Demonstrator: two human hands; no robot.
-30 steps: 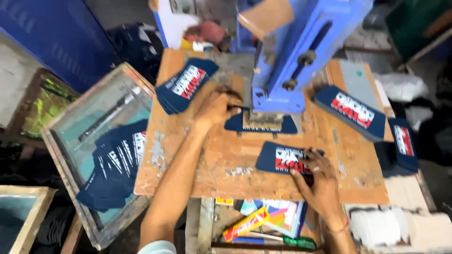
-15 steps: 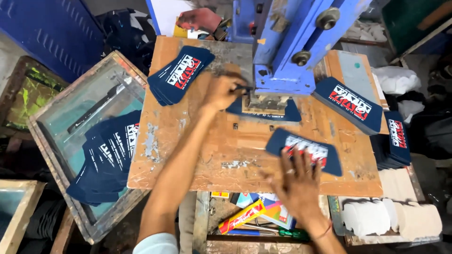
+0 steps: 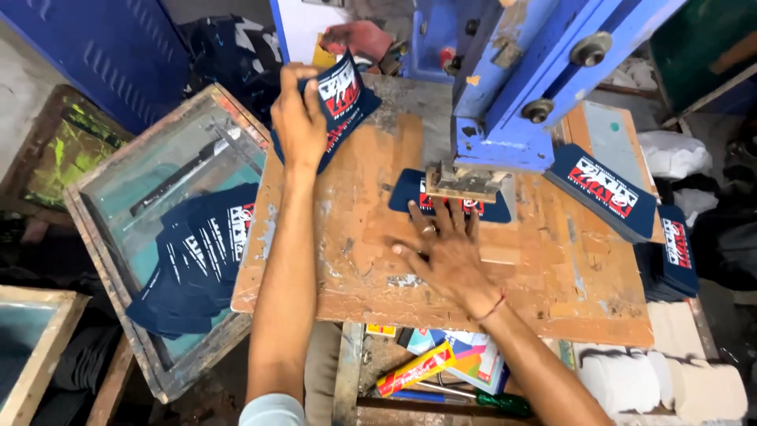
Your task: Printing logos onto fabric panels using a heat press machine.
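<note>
Navy printed patches (image 3: 197,260) heap in one wooden-framed screen (image 3: 118,173); our left hand (image 3: 298,118) pinches a patch stack (image 3: 341,106); our right hand (image 3: 445,256) lies flat, fingers spread, on the table (image 3: 355,260), touching one patch under the blue press (image 3: 512,87).

The printed pieces (image 3: 339,110) are navy blue with white and red lettering. The press (image 3: 520,87) is bright blue, and the worn tabletop (image 3: 355,237) is orange-brown wood with pale scuffs.

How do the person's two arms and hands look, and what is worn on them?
Both forearms are bare. The left hand shows nothing worn; a pale sleeve edge appears near the elbow. The right hand has a ring on one finger and a thin red thread around the wrist.
</note>
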